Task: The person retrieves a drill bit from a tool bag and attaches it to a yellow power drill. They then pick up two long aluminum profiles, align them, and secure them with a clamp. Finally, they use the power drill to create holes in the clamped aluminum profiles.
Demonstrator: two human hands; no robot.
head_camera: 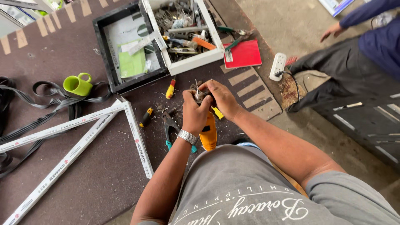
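My left hand (195,113), with a metal watch on the wrist, grips the head end of an orange power drill (208,132) that points up from my lap. My right hand (223,99) closes over the drill's chuck (200,95), fingers wrapped around the metal tip where a thin bit sticks up. Both hands touch each other over the dark worktable (100,175). Teal-handled pliers (168,129) lie just left of my left hand, and a small yellow-and-red screwdriver (170,89) lies above them.
A white tray of tools (183,29) and a black tray with green paper (129,50) sit at the far edge. White aluminium profiles (83,137), black rubber strips (50,100), a green mug (77,84), a red booklet (245,54) and a power strip (278,66) surround them. Another person sits right (358,62).
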